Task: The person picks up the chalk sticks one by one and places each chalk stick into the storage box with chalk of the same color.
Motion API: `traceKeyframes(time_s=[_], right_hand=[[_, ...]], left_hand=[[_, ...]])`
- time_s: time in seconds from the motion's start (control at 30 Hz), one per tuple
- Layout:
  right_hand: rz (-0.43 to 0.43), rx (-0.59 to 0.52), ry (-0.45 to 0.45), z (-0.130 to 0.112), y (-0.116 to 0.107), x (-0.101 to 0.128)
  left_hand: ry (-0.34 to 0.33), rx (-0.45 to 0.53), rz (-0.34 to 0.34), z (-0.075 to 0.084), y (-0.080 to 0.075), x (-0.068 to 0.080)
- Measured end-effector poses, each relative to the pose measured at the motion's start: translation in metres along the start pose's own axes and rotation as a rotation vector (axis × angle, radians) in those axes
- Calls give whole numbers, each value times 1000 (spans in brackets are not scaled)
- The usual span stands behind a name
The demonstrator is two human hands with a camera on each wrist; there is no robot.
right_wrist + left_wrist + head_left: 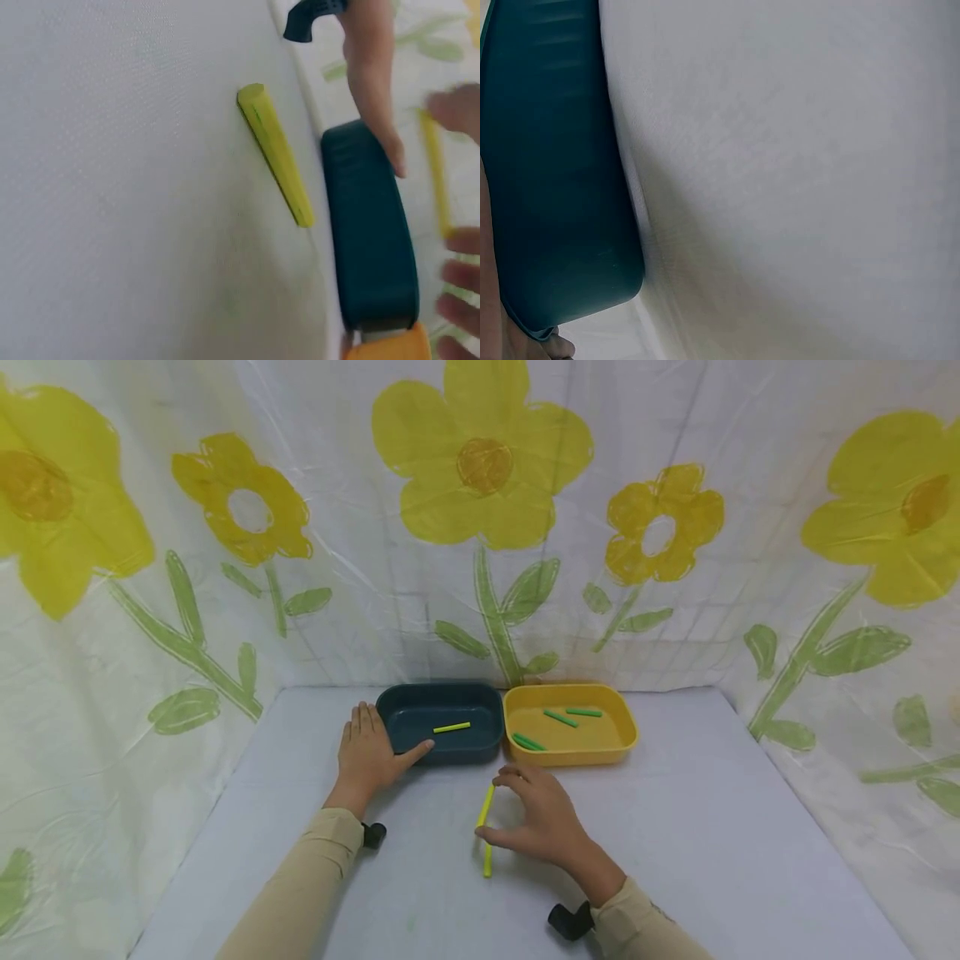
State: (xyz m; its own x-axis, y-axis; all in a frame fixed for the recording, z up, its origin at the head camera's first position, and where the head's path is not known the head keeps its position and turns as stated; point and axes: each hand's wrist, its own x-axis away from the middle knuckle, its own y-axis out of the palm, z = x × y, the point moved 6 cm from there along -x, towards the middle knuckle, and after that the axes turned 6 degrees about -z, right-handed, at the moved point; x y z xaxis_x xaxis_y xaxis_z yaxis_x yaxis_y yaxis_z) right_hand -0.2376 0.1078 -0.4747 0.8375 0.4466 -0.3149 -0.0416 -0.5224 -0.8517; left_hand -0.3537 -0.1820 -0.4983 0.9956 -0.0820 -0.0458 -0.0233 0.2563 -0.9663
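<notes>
My left hand lies flat on the table beside the dark teal tray, its thumb touching the tray's front left rim. One yellow stick lies inside that tray. My right hand hovers in front of the trays and pinches a yellow stick by its ends between thumb and forefinger; it shows blurred as a held stick in the right wrist view. A second yellow stick lies on the table just below that thumb, seen close up. The left wrist view shows only the teal tray's wall and table.
A yellow tray with three green sticks stands touching the teal tray's right side. The white table is walled by a sheet printed with yellow flowers at the back and on both sides.
</notes>
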Motion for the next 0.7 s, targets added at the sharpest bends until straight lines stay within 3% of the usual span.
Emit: traceKeyframes(time_s=[0.13,0.23,0.57,0.7], right_hand=[[170,-21,-10,1,-9,-6],[247,-23,-11,3,-13,-13],[333,-82,46,12,-12,-39],[337,-47,80,17,-9,-51]], left_hand=[[0,0,5,0,0,0],[0,-4,8,0,-1,0],[-2,-10,-6,1,-1,1],[0,-11,-10,2,0,1]])
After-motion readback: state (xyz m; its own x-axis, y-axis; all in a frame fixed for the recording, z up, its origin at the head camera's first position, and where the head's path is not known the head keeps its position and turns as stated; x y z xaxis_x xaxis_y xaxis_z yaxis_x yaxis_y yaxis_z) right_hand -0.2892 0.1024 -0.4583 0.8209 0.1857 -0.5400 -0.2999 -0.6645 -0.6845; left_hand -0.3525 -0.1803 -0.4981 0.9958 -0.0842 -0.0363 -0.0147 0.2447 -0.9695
